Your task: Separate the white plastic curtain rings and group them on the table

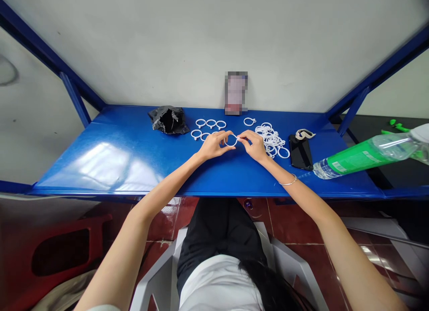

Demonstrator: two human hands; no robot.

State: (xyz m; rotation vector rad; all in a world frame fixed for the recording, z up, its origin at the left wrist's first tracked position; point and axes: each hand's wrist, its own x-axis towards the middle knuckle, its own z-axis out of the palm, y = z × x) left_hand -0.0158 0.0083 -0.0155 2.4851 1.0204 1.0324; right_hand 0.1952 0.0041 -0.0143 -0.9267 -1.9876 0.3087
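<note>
Left of the ring pile, the half-curled left hand and pinching right hand hold one ring, apparently adjusting it, needing steadiness next.

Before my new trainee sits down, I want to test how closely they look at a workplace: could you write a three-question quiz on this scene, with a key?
1. What are the left hand and the right hand both touching?
2. True or false: on the blue table, the heap of white rings lies beside the black bag.
3. Fill in the blank: the right forearm wears a thin ____.

Key:
1. A single white ring.
2. False; the heap is beside the right hand, and the bag is well over to the left.
3. Bangle.
</note>
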